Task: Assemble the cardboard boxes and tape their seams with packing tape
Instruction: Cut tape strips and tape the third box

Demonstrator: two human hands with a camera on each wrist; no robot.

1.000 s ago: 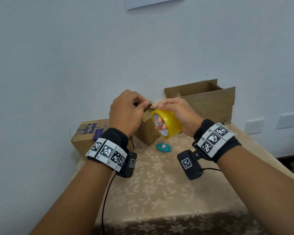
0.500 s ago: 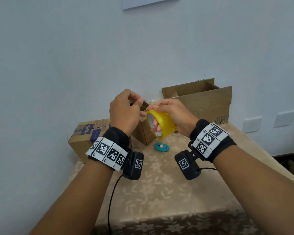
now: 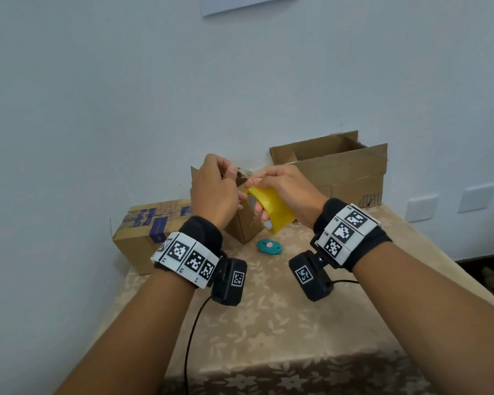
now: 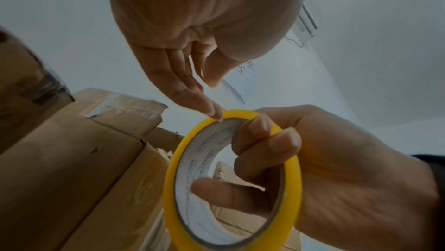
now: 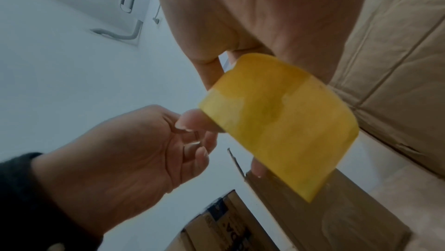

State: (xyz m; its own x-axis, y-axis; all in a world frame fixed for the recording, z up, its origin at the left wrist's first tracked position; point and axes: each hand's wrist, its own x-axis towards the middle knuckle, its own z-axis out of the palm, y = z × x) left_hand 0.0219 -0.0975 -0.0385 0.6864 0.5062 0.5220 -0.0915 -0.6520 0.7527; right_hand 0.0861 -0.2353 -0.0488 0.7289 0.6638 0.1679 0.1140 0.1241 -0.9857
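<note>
Floral-clothed table point(image 3: 268, 323) at frame centre: right hand point(image 3: 285, 186) grips the tape roll point(image 3: 271, 212), left hand point(image 3: 214, 192) pinches its free end; open box point(image 3: 340, 166) upper right apparently untaped.

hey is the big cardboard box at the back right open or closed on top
Open. In the head view the big box has its top flaps standing up, and its hollow inside shows; no tape is visible across the top.
</note>
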